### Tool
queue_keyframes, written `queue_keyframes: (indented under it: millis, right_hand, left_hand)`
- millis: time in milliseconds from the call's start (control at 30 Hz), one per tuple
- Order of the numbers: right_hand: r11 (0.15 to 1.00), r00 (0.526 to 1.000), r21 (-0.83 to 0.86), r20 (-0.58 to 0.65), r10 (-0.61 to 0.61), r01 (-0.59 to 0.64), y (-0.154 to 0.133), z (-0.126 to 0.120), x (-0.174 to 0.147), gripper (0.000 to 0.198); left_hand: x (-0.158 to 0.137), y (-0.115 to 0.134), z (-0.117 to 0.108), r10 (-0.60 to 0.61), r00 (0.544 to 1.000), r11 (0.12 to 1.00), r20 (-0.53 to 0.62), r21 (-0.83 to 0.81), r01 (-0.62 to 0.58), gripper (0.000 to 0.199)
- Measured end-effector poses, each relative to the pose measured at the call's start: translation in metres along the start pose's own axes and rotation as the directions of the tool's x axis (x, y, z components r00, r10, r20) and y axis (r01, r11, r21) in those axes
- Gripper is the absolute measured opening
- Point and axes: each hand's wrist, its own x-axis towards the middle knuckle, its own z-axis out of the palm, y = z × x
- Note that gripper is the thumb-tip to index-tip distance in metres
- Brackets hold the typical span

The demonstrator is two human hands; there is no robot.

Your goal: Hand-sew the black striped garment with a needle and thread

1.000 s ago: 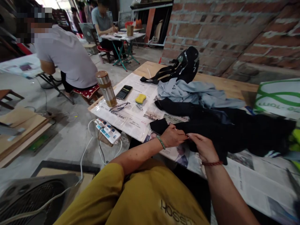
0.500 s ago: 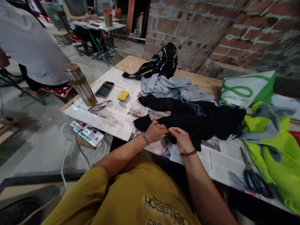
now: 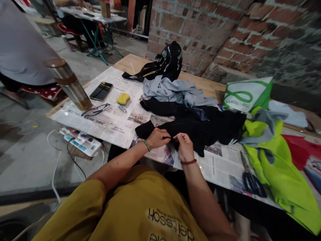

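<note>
A black garment [image 3: 193,129] with long sleeve- or leg-like parts lies across the newspaper on the table. My left hand [image 3: 156,138] is closed on a fold of it near its front edge, fingers pinched together. Just to the right, my right hand [image 3: 185,148] has thumb and forefinger pinched close to the left fingertips. Whatever sits in that right pinch is too small to make out. Behind the black cloth lies a crumpled grey garment [image 3: 175,90]. Scissors [image 3: 252,182] with dark handles rest to the right of my right hand.
Newspaper [image 3: 110,132] covers much of the table. On the left stand a tilted-looking bottle [image 3: 71,85], a phone [image 3: 101,91], glasses [image 3: 96,109] and a yellow sponge [image 3: 123,98]. A power strip [image 3: 81,141] sits below the edge. Right: a neon-yellow garment [image 3: 278,167] and a bag [image 3: 247,94]. A person sits left.
The view has turned slightly right, so everything appears shifted left. My fingertips, which met at the cloth, now show a small gap between the hands.
</note>
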Motion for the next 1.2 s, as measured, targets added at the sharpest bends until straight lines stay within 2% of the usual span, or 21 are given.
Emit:
queue_keyframes:
  millis: [267, 333, 433, 533, 633, 800, 967, 1067, 1133, 1200]
  right_hand:
    - [0.996, 0.993, -0.092, 0.118, 0.001, 0.01, 0.002, -0.002, -0.003, 0.02]
    - [0.997, 0.995, -0.072, 0.094, -0.018, 0.025, 0.004, 0.0, -0.002, 0.017]
    - [0.999, 0.999, 0.009, -0.009, -0.036, 0.037, 0.006, 0.002, 0.001, 0.017]
    - [0.996, 0.995, 0.092, -0.097, -0.006, 0.015, 0.005, -0.001, 0.008, 0.021]
    - [0.993, 0.993, 0.116, -0.11, 0.039, -0.026, 0.002, -0.007, 0.015, 0.027]
    - [0.998, 0.999, 0.047, -0.022, 0.04, -0.039, -0.009, -0.009, 0.01, 0.028]
    - [0.992, 0.975, 0.081, 0.21, 0.077, -0.096, -0.037, -0.008, 0.007, 0.032]
    - [0.999, 0.973, 0.034, 0.229, -0.02, 0.012, -0.05, -0.011, 0.016, 0.032]
    - [0.986, 0.969, -0.062, 0.203, -0.141, 0.157, -0.056, -0.014, 0.026, 0.03]
    - [0.922, 0.939, -0.215, 0.198, -0.282, 0.322, -0.061, -0.02, 0.036, 0.026]
  left_hand:
    - [0.0, 0.002, -0.002, -0.03, 0.998, 0.999, 0.063, 0.029, 0.028, 0.017]
    - [0.0, 0.002, -0.002, -0.024, 0.996, 1.0, 0.084, 0.015, 0.023, 0.016]
    - [0.001, 0.0, -0.001, -0.02, 0.994, 1.0, 0.106, -0.007, 0.02, 0.016]
    - [-0.001, -0.001, -0.001, -0.007, 0.992, 0.999, 0.126, -0.031, 0.011, 0.014]
    - [-0.003, -0.002, -0.001, 0.021, 0.988, 0.999, 0.155, -0.05, -0.013, 0.014]
    - [-0.002, -0.004, 0.0, -0.033, 0.991, 0.999, 0.13, -0.021, 0.036, 0.015]
    - [0.0, -0.004, 0.0, -0.054, 0.987, 0.998, 0.149, 0.019, 0.052, 0.016]
    - [0.0, -0.003, -0.001, -0.062, 0.985, 0.998, 0.163, 0.041, 0.056, 0.016]
    - [0.0, -0.003, -0.001, -0.064, 0.984, 0.997, 0.164, 0.045, 0.057, 0.015]
    - [0.0, -0.002, -0.002, -0.063, 0.985, 0.998, 0.16, 0.041, 0.057, 0.014]
